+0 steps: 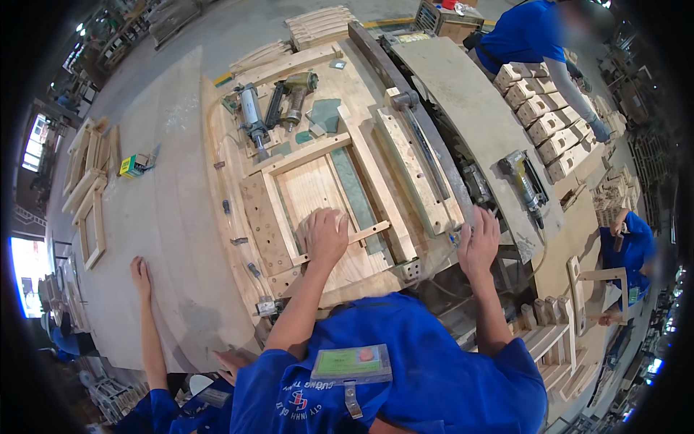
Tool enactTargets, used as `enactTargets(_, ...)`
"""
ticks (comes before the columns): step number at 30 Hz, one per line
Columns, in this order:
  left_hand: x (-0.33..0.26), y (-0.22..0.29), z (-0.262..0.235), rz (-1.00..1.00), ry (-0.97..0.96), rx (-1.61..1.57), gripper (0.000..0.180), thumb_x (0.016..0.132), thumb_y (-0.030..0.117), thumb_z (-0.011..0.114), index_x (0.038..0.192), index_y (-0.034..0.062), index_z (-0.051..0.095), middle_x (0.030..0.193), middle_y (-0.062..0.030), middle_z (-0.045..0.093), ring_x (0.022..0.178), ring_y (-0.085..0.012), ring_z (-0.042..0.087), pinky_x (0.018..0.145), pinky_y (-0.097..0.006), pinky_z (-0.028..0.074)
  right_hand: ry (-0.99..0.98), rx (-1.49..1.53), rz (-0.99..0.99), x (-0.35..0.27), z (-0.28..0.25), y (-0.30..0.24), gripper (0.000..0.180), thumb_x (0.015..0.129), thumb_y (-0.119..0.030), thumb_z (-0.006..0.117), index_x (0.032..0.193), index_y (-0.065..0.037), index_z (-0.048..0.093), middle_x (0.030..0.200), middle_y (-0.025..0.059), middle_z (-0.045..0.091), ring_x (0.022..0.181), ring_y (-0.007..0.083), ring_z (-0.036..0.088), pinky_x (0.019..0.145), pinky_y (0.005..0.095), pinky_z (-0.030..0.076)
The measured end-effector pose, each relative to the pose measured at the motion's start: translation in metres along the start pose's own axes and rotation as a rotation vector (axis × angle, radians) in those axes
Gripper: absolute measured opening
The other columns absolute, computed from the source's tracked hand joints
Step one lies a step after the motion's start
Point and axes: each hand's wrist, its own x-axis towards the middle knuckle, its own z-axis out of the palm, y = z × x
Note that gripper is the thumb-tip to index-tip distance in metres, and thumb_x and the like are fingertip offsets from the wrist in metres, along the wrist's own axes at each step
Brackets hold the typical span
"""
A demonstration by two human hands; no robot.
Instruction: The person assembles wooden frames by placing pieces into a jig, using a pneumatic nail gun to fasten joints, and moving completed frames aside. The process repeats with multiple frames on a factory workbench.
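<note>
My left hand (325,237) lies over the drilled wooden crosspiece (370,233) at the near end of a wooden frame (318,150), its fingers curled down around it. The frame sits in a jig on a wooden board, around a pale plank (307,189) and a green strip. To the right, my right hand (479,242) is at the near end of a dark metal rail (434,130), fingers stretched and slightly apart, with nothing visible in them. Beside it, a long clamp bar (426,145) runs along a light wooden block (394,148).
Two nail guns (253,119) lie beyond the frame; another (524,184) rests on the right bench. Small wooden frames (90,217) and a green-yellow box (134,166) are on the left table. A co-worker's hand (141,275) is at left; another person (520,36) handles stacked wooden parts.
</note>
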Motion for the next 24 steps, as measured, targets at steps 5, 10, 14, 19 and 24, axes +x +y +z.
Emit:
enactTargets(5,0.001,-0.004,-0.011,-0.026,-0.005,0.075,0.027,0.101,0.029,0.067,0.114,0.0062,0.074,0.121,-0.0124,0.069,0.124,-0.0327,0.06,0.111,-0.048,0.042,-0.19,0.169,0.062,0.054,0.012,-0.03,0.055,0.099,-0.026,0.071,0.146,-0.001,0.057,0.137,0.0265,0.062,0.123,0.0464,0.063,0.103,0.0529,0.051)
enactTargets(10,0.002,-0.003,-0.005,-0.066,-0.042,0.091,0.027,0.101,0.027,0.065,0.114,0.0054,0.075,0.123,-0.0119,0.068,0.125,-0.0324,0.06,0.111,-0.049,0.042,-0.314,0.283,0.053,0.141,0.066,-0.082,0.049,0.099,-0.031,0.07,0.14,-0.005,0.061,0.129,0.0231,0.066,0.114,0.046,0.068,0.095,0.0554,0.056)
enactTargets(14,0.005,0.001,-0.012,-0.075,-0.092,0.105,0.027,0.101,0.026,0.064,0.113,0.0048,0.075,0.126,-0.0127,0.067,0.126,-0.0322,0.059,0.111,-0.05,0.042,-0.383,0.238,0.078,0.184,0.125,-0.126,0.045,0.097,-0.032,0.071,0.132,-0.005,0.064,0.118,0.0231,0.07,0.11,0.0463,0.07,0.093,0.0557,0.056)
enactTargets(19,0.011,0.005,-0.012,-0.045,-0.093,0.086,0.029,0.101,0.027,0.064,0.114,0.0048,0.076,0.128,-0.0135,0.066,0.128,-0.0326,0.058,0.111,-0.051,0.042,-0.255,0.509,0.238,0.197,0.152,-0.131,0.032,0.101,-0.03,0.067,0.116,-0.001,0.067,0.081,0.012,0.065,0.07,0.0305,0.066,0.063,0.0436,0.053)
enactTargets(24,0.004,-0.004,-0.014,-0.138,-0.165,0.136,0.032,0.102,0.029,0.062,0.116,0.0043,0.077,0.131,-0.015,0.065,0.129,-0.0336,0.058,0.111,-0.051,0.042,-0.499,1.134,0.526,0.146,0.016,-0.18,0.033,0.112,-0.037,0.057,0.109,-0.005,0.064,0.072,-0.0048,0.047,0.053,0.0033,0.041,0.042,0.0251,0.032)
